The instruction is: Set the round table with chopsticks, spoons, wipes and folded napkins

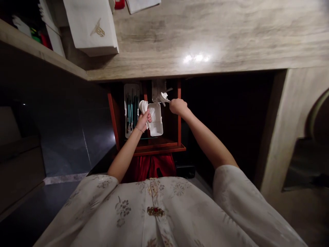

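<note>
- Below the table (205, 37) edge at frame centre, a red drawer (154, 148) stands pulled out; the left hand (143, 120) grips a stack of white spoons (143, 105), bowls up, likely to keep them together.
- Right hand (178, 106) clasps more white spoons (163, 98) over a white tray (156, 124), beside a tray of teal chopsticks (131, 109).
- Drawer walls hem both trays closely; dark open room lies right of the drawer.

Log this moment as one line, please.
left hand: holds white spoons | right hand: holds white spoons | below: white tray, open drawer
</note>
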Tool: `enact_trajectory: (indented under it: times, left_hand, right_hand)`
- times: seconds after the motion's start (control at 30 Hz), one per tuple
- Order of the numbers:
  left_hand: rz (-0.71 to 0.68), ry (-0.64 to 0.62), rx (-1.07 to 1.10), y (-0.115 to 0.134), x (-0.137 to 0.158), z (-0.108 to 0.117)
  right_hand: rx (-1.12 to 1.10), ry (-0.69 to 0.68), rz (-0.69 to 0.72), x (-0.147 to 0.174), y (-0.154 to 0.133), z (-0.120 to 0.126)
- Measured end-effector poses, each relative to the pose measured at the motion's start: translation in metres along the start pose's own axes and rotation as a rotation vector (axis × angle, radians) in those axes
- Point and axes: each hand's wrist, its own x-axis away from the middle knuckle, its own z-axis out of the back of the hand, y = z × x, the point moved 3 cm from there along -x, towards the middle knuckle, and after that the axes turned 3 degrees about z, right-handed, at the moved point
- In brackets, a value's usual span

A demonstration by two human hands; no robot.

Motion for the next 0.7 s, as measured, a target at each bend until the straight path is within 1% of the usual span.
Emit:
enact_trajectory:
  times: [0.1,0.2,0.27,0.33,0.4,0.5,0.57,0.63,0.7]
  left_hand:
    - [0.015,0.005,0.03,-0.003,-0.002,0.002]
    - [0.031,-0.002,0.062,-0.006,-0.003,0.0]
    - [0.033,-0.015,0.077,-0.009,-0.004,-0.003]
    - [0.027,-0.013,0.087,-0.011,-0.005,-0.007]
    - [0.018,0.004,0.095,-0.012,-0.005,-0.012]
    - [-0.033,0.03,0.139,-0.012,-0.005,-0.02]
    - [-0.088,0.055,0.176,-0.011,-0.006,-0.023]
    - [-0.122,0.074,0.185,-0.012,-0.007,-0.023]
    - [-0.124,0.076,0.157,-0.015,-0.009,-0.021]
  right_hand:
    - [-0.036,-0.024,-0.006,0.01,0.009,0.005]
    - [-0.096,-0.052,0.068,0.023,0.016,0.001]
    - [-0.216,-0.073,0.131,0.034,0.017,-0.007]
    - [-0.426,-0.071,0.16,0.045,0.014,-0.019]
    - [-0.7,-0.06,0.164,0.056,0.008,-0.035]
    - [-1.18,-0.112,0.131,0.069,-0.01,-0.063]
    - [-1.476,-0.133,0.084,0.075,-0.021,-0.079]
    - [-1.667,-0.127,0.052,0.078,-0.03,-0.092]
    - [-1.75,-0.152,0.068,0.08,-0.036,-0.101]
